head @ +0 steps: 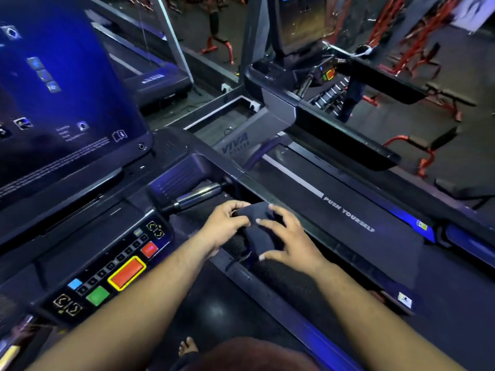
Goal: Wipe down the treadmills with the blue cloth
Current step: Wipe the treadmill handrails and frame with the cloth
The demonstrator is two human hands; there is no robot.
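The left hand [223,226] and right hand [288,243] both grip the folded blue cloth [258,228], held in the air over the near treadmill [166,170], not touching it. The wiping looks far from done. Further off is a second treadmill [348,218], then dark gym floor with red benches [426,151]

The cloth [258,228] at frame centre looks dark navy. At lower left, the black console [107,266] carries a red button edged in yellow [127,273], a green square [97,295], a smaller red key [149,249] and a light-blue tab [74,284]. The screen [53,84] at upper left glows deep blue. At right, the black belt [334,223] bears a white stripe and grey lettering. Red-orange frames [417,38] fill the upper right.
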